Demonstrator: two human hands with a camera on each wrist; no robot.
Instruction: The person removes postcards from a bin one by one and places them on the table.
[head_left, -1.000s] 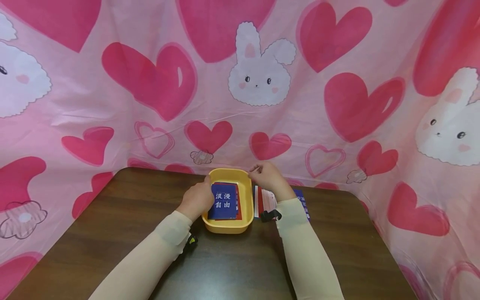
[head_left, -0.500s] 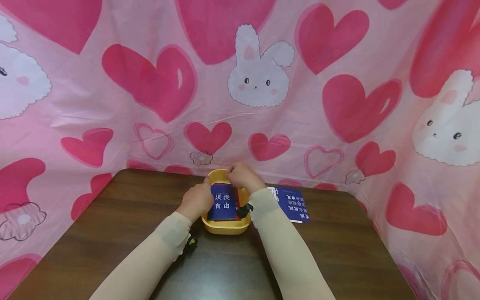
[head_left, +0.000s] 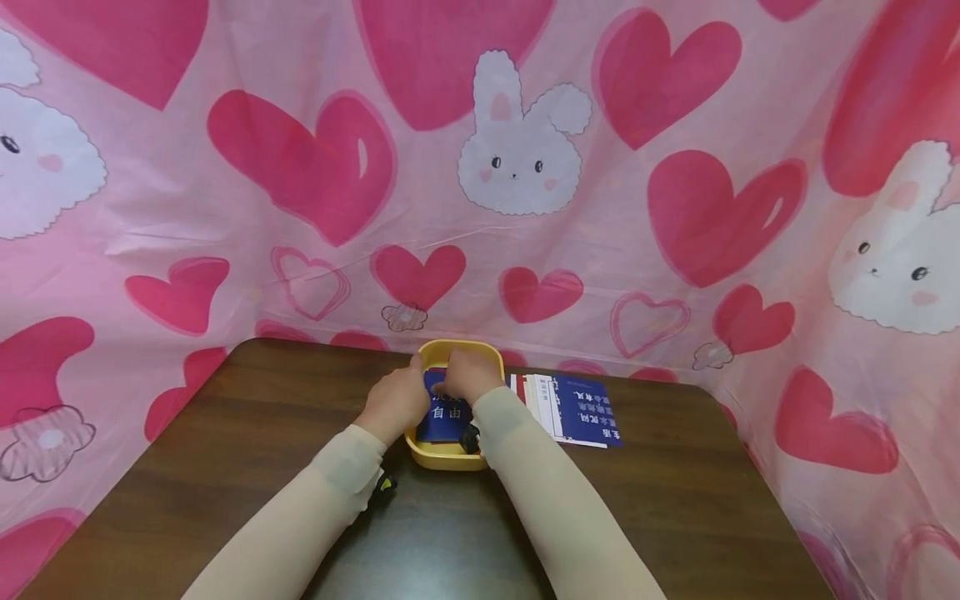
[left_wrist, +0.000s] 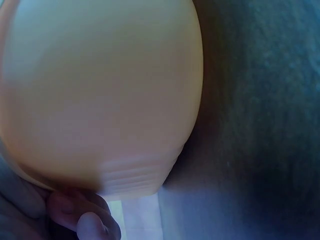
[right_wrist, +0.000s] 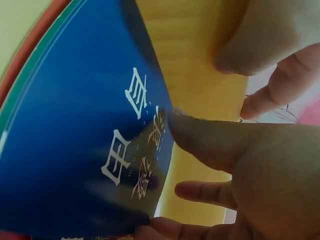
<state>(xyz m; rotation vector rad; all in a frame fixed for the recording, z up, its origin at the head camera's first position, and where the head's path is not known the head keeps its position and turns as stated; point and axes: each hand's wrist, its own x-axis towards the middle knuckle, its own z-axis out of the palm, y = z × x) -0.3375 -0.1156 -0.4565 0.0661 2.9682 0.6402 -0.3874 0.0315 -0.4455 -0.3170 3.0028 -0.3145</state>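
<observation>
A yellow plastic basin [head_left: 448, 461] stands on the table and holds a blue card [head_left: 442, 429] with white Chinese characters on it. My left hand [head_left: 395, 402] grips the basin's left wall near the far end; its fingertips [left_wrist: 92, 225] show past the wall in the left wrist view. Inside the basin, my right hand [head_left: 468, 377] pinches the blue card at its far end, thumb and fingers at the edge. In the right wrist view, the blue card [right_wrist: 60, 150] bows upward, with red and green edges beneath it.
Right of the basin lies a fanned row of cards, with a white one [head_left: 542, 400] and a blue one [head_left: 588, 408] showing. The brown wooden table [head_left: 435, 533] meets a pink heart-and-rabbit curtain [head_left: 517, 242] at the back.
My right hand has moved left from above the basin's right rim down into it, onto the blue card. The cards on the right are uncovered. My left hand stays on the basin.
</observation>
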